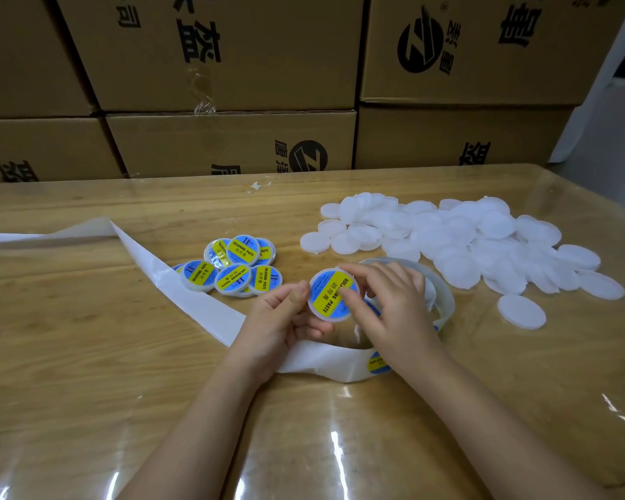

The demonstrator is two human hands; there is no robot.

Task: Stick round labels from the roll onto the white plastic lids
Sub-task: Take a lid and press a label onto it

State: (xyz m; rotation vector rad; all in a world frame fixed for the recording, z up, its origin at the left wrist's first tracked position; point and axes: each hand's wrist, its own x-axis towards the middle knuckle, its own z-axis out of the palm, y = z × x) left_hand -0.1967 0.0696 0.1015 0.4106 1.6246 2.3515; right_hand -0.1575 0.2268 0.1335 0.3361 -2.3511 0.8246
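My left hand holds a white lid by its left edge, thumb on the rim. A blue and yellow round label covers the lid's face. The fingers of my right hand press on the label and the lid's right side. Behind and under my right hand lies the label roll, and one label shows on its backing strip near my right wrist. A pile of bare white lids lies to the right. Several labelled lids sit to the left.
The empty white backing strip trails left across the wooden table under a glossy clear cover. Stacked cardboard boxes wall off the far edge of the table. A scrap of torn film lies near the boxes.
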